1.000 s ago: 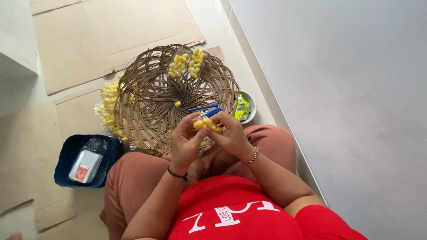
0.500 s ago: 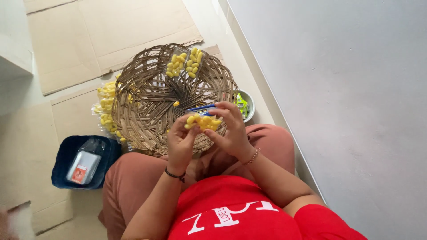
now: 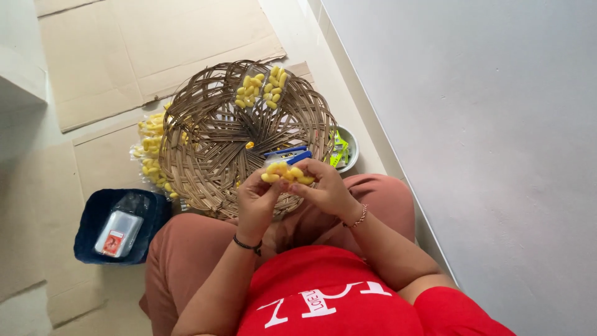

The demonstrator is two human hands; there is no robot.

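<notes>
left hand (image 3: 256,198) and right hand (image 3: 326,186) — both pinching a bunch of yellow cocoons (image 3: 286,172) between them, just near of the basket (image 3: 211,137) | more cocoons at its far rim | blue tub (image 3: 93,224) left on the floor — small bowl (image 3: 352,148) right

You have two hands raised, the left hand (image 3: 258,198) and the right hand (image 3: 323,186), sharing one small cluster of yellow pieces (image 3: 286,172) too bunched to count. Before you sit one round woven basket (image 3: 205,149), two clear packets of yellow pieces (image 3: 260,88) in it, one blue tub (image 3: 93,218), one small bowl (image 3: 352,144) and one blue stapler (image 3: 287,154).
</notes>
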